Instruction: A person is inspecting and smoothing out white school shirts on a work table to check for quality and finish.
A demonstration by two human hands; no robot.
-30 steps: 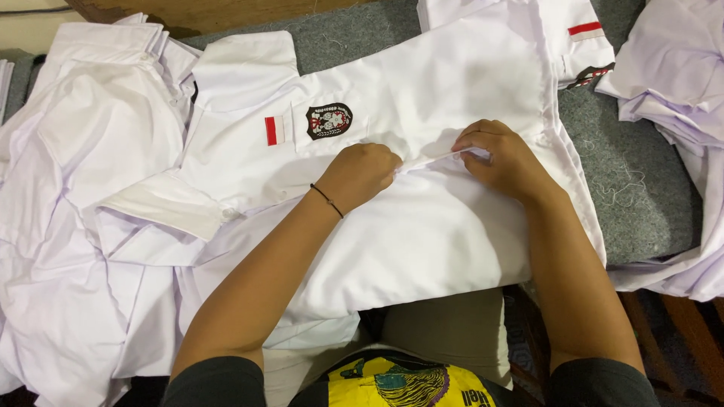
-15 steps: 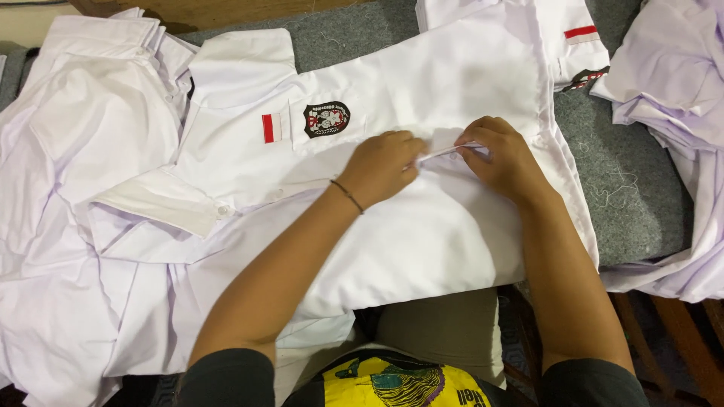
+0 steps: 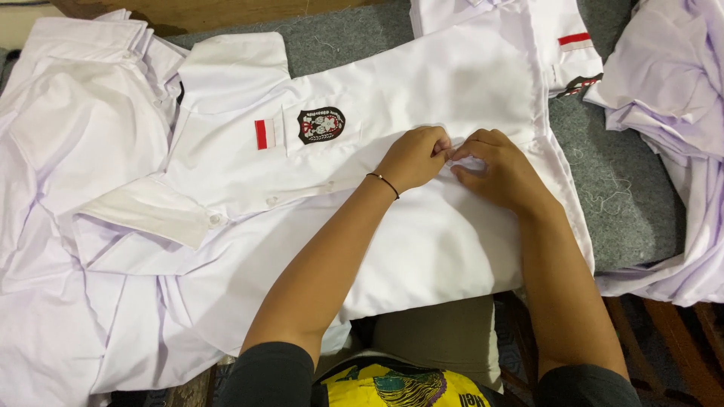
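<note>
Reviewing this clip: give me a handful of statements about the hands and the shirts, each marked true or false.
1. Both hands rest on the white shirt spread across the grey mat. True.
2. The left hand and right hand are far apart, at opposite shirt edges. False: their fingertips meet near the shirt's front placket.
3. A thin dark bracelet sits on the left wrist. True.
4. The shirt's chest carries a dark shield-shaped badge beside a red and white patch. True.
5. The right hand holds scissors. False: no tool shows; the fingers pinch fabric.
6. This is the only shirt in view. False: more white shirts lie in piles on both sides.
</note>
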